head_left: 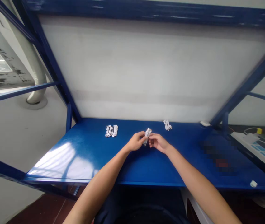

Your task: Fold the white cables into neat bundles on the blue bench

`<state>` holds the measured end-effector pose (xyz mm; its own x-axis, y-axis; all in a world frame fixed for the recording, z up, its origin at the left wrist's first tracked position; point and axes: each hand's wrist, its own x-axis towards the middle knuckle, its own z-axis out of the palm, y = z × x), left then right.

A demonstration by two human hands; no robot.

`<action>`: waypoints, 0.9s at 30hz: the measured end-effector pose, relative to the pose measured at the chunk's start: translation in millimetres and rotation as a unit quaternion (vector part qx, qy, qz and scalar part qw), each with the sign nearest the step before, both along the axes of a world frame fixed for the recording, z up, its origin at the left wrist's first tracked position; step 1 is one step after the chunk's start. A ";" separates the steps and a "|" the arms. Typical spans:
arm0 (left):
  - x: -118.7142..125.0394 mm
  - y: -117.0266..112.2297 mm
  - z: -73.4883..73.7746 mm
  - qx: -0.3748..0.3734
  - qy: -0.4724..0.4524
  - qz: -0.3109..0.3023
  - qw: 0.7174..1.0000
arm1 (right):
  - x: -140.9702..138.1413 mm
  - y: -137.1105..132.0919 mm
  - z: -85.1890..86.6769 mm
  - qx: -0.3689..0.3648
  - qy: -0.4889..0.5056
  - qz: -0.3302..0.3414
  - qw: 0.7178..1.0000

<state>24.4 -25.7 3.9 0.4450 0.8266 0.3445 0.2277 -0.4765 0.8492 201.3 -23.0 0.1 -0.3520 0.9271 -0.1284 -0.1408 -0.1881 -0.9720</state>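
A folded bundle of white cable (148,133) is held up over the middle of the blue table. My left hand (135,141) is closed on its left side, thumb and fingers pinching it. From the other side my right hand (159,143) meets the same bundle with thumb and forefinger, its other fingers curled. Coiled white cables (111,131) lie flat on the table to the left of my hands. Another tied white cable bundle (167,125) rests farther back, to the right.
Blue frame bars and a pale panel (141,71) stand behind the table (95,155). At the right are a white rounded object (205,123), a power strip (260,149) with cords, and a small white block (253,184) near the front edge. A pixelated patch hides something there.
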 end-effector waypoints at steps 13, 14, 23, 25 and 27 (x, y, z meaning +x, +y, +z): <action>0.9 6.6 -4.0 -0.229 -0.127 -0.016 0.965 | -4.3 -11.3 -1.6 0.466 -0.322 -0.122 0.815; 1.2 6.4 -3.6 -0.230 -0.126 -0.014 0.965 | -4.5 -11.3 -1.6 0.467 -0.324 -0.125 0.813; 7.6 5.6 -14.2 -0.115 -0.042 0.090 0.988 | -19.7 -4.2 -15.5 0.137 -0.119 -0.145 0.973; 9.1 4.1 -16.2 -0.065 -0.009 0.119 0.991 | -21.2 -4.0 -16.4 0.104 -0.094 -0.149 0.979; 10.5 2.5 -16.7 -0.042 0.008 0.132 0.990 | -21.0 -5.1 -16.1 0.105 -0.106 -0.156 0.976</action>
